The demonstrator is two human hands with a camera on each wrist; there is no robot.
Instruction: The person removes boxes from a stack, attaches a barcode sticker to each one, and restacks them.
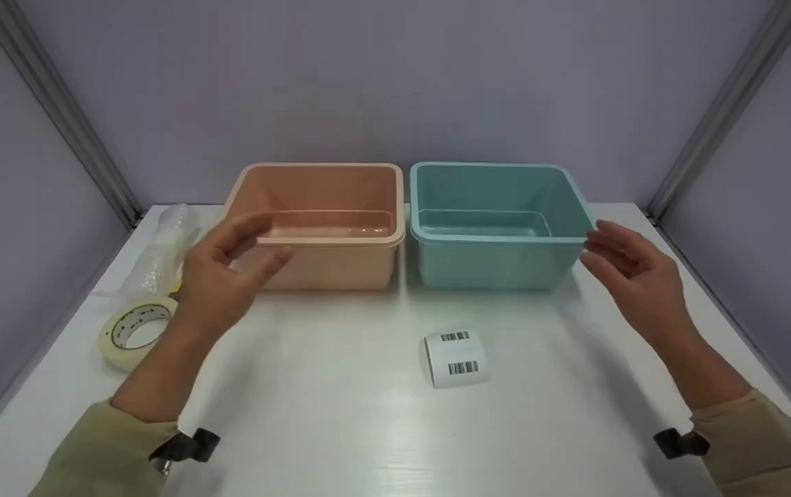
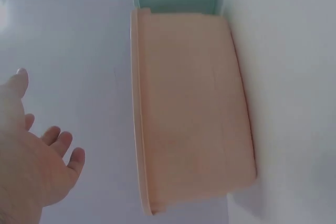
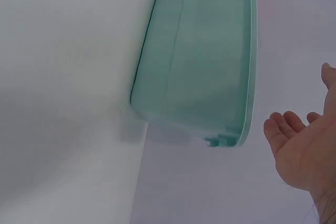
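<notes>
Two empty plastic bins stand side by side at the back of the white table: a peach bin (image 1: pixel 319 228) (image 2: pixel 189 114) on the left and a teal bin (image 1: pixel 499 228) (image 3: pixel 205 56) on the right. My left hand (image 1: pixel 230 266) (image 2: pixel 37 156) hovers in front of the peach bin's near left corner, fingers relaxed, holding nothing. Beside the teal bin's right near corner, my right hand (image 1: pixel 627 266) (image 3: pixel 302 148) is raised with loose fingers, close to the rim but apart from it. A roll of barcode labels (image 1: pixel 455 357) lies on the table between my hands.
A roll of masking tape (image 1: pixel 134 330) lies flat near the table's left edge, with a clear crumpled plastic wrap (image 1: pixel 161 252) behind it. Grey walls with metal corner posts enclose the table (image 1: pixel 340 428) on three sides.
</notes>
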